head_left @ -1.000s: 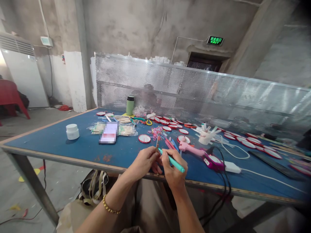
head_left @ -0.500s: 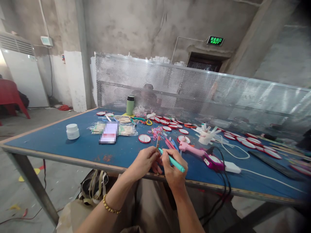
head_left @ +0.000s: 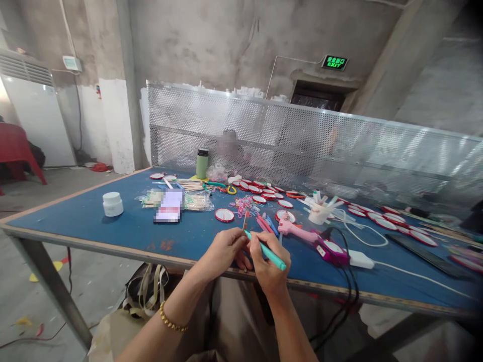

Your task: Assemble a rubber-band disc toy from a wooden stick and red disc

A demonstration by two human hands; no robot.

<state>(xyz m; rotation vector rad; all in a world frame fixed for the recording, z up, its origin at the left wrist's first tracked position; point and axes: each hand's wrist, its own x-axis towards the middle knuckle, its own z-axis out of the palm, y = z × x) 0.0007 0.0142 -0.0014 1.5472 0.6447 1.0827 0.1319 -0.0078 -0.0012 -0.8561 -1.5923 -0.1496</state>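
Observation:
My right hand (head_left: 269, 274) is closed around a turquoise marker pen (head_left: 274, 258), its tip pointing up and left toward my left hand. Between the fingertips of my left hand (head_left: 225, 251) is a thin flat stick (head_left: 246, 220) with a reddish upper end, standing nearly upright. The pen tip is right beside the stick; whether they touch I cannot tell. Both hands are close together over the table's front edge. Just beyond them lie a round red-rimmed disc (head_left: 224, 215), several pink and blue pens (head_left: 267, 224) and a pile of small colourful bands (head_left: 244, 206).
On the blue table (head_left: 86, 226) stand a white jar (head_left: 112, 204), a phone (head_left: 169, 205), a green bottle (head_left: 202, 165) and a cup of markers (head_left: 318, 212). To the right are a pink-and-purple device (head_left: 332, 251) and cables. A perforated metal screen (head_left: 181, 115) borders the back.
The turquoise pen has shifted very slightly left and down with my right hand, its tip staying near the stick. My left hand is almost unmoved.

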